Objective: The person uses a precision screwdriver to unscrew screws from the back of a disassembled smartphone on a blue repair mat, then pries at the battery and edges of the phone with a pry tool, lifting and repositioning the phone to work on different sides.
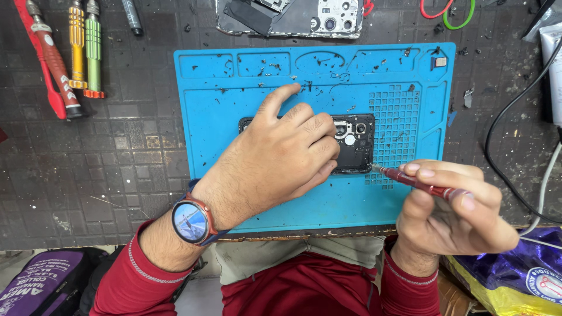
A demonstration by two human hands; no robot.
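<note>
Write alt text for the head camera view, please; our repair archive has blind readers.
A person's left hand presses an opened black phone flat on a blue repair mat, while the right hand holds a red screwdriver with its tip at the phone's lower right corner. More screwdrivers lie on the dark workbench at upper left.

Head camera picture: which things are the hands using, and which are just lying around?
In use:
- left hand pressing the opened phone
- right hand holding the red screwdriver
- blue mat

Lying about:
- spare screwdrivers
- second phone shell
- black cable
</note>
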